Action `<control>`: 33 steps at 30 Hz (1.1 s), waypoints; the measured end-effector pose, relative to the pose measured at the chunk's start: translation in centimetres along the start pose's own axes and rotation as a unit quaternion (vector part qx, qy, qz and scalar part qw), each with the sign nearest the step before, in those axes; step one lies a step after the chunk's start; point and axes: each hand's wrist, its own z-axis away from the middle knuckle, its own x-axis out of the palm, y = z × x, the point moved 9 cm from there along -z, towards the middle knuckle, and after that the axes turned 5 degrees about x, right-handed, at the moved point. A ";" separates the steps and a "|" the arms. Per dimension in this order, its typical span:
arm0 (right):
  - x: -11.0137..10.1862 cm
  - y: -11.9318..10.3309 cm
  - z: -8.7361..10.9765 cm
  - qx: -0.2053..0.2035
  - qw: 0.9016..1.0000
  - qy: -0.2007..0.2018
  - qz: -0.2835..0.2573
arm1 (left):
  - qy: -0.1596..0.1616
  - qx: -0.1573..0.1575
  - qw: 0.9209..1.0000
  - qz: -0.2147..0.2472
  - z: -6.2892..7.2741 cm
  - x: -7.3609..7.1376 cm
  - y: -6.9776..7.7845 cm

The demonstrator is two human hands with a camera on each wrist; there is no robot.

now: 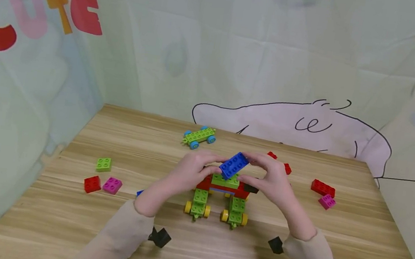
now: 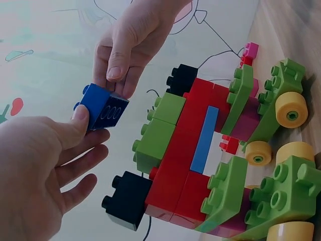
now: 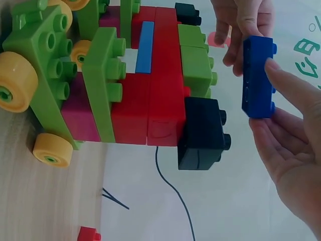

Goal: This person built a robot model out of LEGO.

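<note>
- Head view, and the blue block (image 1: 234,165) is up in the air, tilted, studs uppermost, over the middle of the toy build (image 1: 223,190) on the bench (image 1: 213,258).
- Both wrist views show daylight here: the block sits just apart from the green blocks (image 2: 159,131) on top, no contact.
- How will it handle? Looks like hard plastic: light, stiff, hardly fragile, and smooth enough on its walls to skid from a careless pinch.
- Best hold, I'd say: the side walls near each end, fingertips off the hollow underside.
- Left hand (image 1: 193,169), a narrow pinch! Thumb against one end of the block, a finger tucked under, the remaining fingers fanned loosely.
- Right hand (image 1: 272,178) matches it at the far end: thumb on the wall, fingers beneath, a narrow hold too.
- Below them, the red blocks (image 2: 175,165) form a bridge, a black block (image 3: 203,133) at the right end, yellow wheels (image 2: 291,109) underneath; those wheels could roll if the build gets a sideways shove.
</note>
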 end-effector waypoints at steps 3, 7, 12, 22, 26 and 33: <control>-0.1 0.2 0.1 0.003 1.000 0.021 -0.009 | 0.002 0.004 1.000 0.002 -0.1 -0.2 0.1; -0.2 0.5 0.1 0.008 0.999 0.044 -0.016 | 0.002 0.010 1.000 0.009 -0.1 -0.3 0.3; -0.2 0.7 0.1 0.012 0.998 0.061 -0.022 | -0.002 0.014 1.000 0.014 -0.1 -0.1 0.2; 0.6 1.6 0.0 0.026 0.998 0.004 -0.060 | -0.040 -0.006 0.999 0.036 0.0 0.6 -0.4; 0.8 1.6 0.0 0.017 0.998 -0.004 -0.068 | -0.056 -0.012 0.997 0.046 0.0 0.8 -0.7; 0.7 1.8 0.0 0.022 0.996 0.030 -0.076 | -0.049 -0.026 0.995 0.085 -0.3 0.6 -1.6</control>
